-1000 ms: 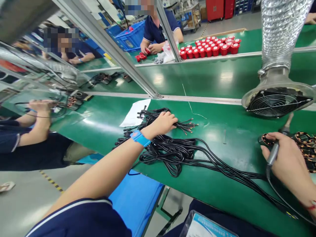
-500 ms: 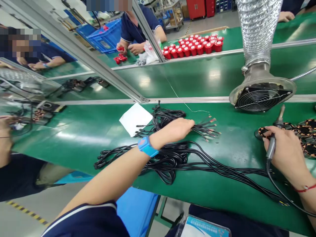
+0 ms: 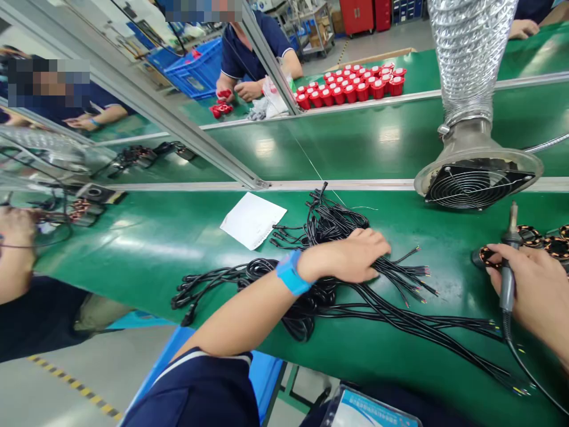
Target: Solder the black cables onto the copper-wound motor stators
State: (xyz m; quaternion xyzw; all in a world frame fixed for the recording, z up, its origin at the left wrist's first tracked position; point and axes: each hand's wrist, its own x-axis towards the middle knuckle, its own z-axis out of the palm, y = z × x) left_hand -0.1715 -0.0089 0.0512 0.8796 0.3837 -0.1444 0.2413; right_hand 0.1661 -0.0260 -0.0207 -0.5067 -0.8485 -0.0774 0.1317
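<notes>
My left hand (image 3: 358,255), a blue band at its wrist, is closed over the upper bundle of black cables (image 3: 331,222). Stripped, coloured wire ends fan out to the right of its fingers. Below it a second bundle of black cables (image 3: 377,302) lies along the bench, coiled at the left and stretched to the right, partly hidden under my forearm. On the right, my right hand (image 3: 528,284) grips a soldering iron (image 3: 508,279) with its tip pointing up. Round cores with copper windings (image 3: 555,244) sit just behind that hand, partly covered by it.
A fume duct with a fan grille (image 3: 475,187) hangs over the right side. White paper (image 3: 253,220) lies left of the cables, and thin solder wire (image 3: 340,198) dangles behind them. Co-workers sit across and at left. Red cups (image 3: 351,89) stand on the far bench.
My left hand has moved right and nearer to me, and the upper cable bundle has shifted right with it. My right hand still holds the soldering iron. The camera view has shifted slightly.
</notes>
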